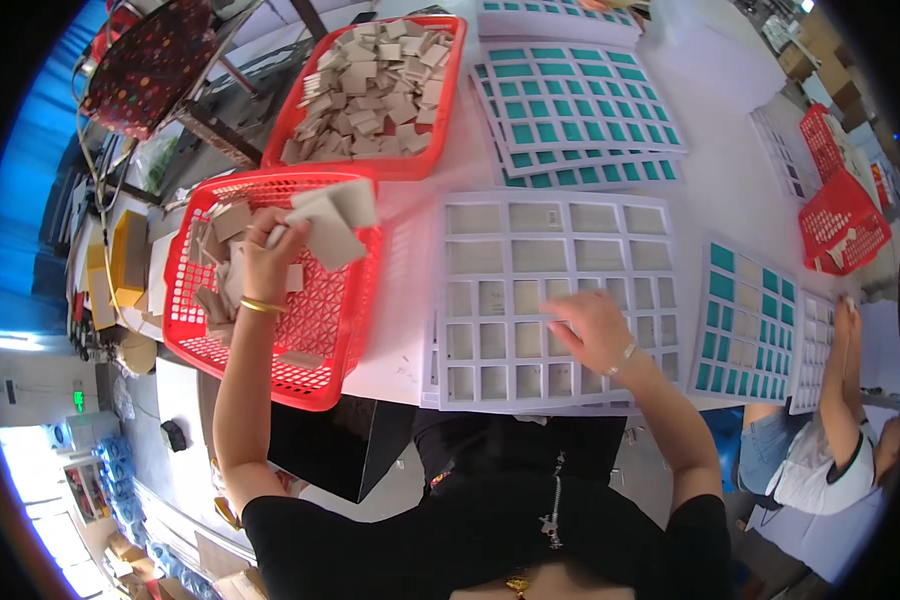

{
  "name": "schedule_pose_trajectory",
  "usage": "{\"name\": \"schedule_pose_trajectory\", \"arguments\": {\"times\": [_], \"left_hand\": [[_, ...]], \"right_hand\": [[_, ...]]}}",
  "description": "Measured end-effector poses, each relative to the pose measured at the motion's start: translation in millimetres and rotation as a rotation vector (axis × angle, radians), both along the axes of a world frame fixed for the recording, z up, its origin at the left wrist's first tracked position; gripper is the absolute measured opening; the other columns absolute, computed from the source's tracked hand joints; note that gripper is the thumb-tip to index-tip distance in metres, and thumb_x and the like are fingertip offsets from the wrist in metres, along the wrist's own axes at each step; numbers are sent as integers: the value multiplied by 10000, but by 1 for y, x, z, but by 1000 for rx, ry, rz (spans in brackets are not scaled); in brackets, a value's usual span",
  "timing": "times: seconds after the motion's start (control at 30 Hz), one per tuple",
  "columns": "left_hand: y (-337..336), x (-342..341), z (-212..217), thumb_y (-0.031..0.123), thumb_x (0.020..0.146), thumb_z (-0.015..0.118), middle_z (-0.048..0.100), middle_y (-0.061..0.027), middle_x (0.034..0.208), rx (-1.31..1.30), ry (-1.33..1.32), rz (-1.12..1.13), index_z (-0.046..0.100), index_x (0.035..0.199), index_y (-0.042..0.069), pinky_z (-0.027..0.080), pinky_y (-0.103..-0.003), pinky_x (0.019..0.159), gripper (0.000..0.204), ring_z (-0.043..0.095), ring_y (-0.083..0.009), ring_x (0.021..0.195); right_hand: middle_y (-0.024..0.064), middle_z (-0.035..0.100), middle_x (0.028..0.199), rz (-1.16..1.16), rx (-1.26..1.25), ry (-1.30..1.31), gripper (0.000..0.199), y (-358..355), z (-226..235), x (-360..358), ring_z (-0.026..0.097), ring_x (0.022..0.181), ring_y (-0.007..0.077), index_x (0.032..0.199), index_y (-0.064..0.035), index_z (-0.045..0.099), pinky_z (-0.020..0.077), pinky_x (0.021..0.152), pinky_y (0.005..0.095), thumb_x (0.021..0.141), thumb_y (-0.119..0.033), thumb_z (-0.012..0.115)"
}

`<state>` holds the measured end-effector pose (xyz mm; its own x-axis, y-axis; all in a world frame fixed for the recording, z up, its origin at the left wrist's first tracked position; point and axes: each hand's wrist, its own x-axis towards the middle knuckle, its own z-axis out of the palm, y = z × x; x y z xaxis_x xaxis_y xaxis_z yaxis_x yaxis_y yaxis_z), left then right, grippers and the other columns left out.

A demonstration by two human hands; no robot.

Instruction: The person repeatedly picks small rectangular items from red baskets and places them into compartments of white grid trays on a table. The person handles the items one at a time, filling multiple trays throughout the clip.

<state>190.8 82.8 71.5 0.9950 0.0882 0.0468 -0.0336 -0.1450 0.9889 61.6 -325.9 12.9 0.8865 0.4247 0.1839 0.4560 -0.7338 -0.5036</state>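
Observation:
My left hand is raised over the nearer red plastic basket. Pinched in its fingers are several flat beige tiles, fanned apart and slightly blurred. More loose beige tiles lie in that basket, mostly along its left side, with the lattice bottom showing at the right. In front of me a white grid tray lies flat, divided into rectangular compartments of different sizes. Over its middle right hovers my right hand, fingers stretched toward the left and holding nothing visible. Some compartments beneath it are hidden.
Behind the near basket, another red basket is heaped with beige tiles. White trays with teal compartments are stacked at the back; a similar tray lies at right. Beyond it a person works at the table, near more red baskets.

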Motion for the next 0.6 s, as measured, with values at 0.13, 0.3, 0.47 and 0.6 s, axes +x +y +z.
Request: {"name": "schedule_pose_trajectory", "arguments": {"times": [0.13, 0.3, 0.47, 0.6], "left_hand": [[-98, -29, 3, 87, 820, 693, 540, 72, 761, -93, 77, -333, 598, 860, 114, 368, -179, 564, 107, 474, -24, 668], [-175, -1, -25, 126, 803, 717, 569, 41, 751, 1, 96, -475, 580, 792, 40, 407, -207, 613, 162, 477, -33, 694], [-208, 44, -60, 202, 815, 711, 551, 37, 693, 324, -52, -523, 594, 811, 19, 397, -209, 613, 216, 463, -38, 670], [-236, 64, -84, 262, 757, 722, 604, 1, 690, 239, 205, -398, 632, 788, 18, 415, -261, 582, 262, 486, -76, 625]], "right_hand": [[67, 642, 906, -142, 761, 243, 352, 36, 53, 31, 603, 718, 105, 1152, -38, 538, 442, 551, 216, 843, -154, 661], [48, 620, 917, -300, 929, 163, 329, 0, 27, 70, 570, 713, 60, 1145, -26, 513, 453, 567, 197, 853, -99, 646], [60, 619, 907, -489, 1009, 102, 324, -60, 4, 66, 573, 709, 69, 1141, -6, 493, 475, 576, 208, 857, -77, 632], [79, 624, 923, -538, 1022, 160, 326, -72, -15, 49, 588, 724, 80, 1150, -8, 487, 483, 581, 211, 858, -63, 621]]}}
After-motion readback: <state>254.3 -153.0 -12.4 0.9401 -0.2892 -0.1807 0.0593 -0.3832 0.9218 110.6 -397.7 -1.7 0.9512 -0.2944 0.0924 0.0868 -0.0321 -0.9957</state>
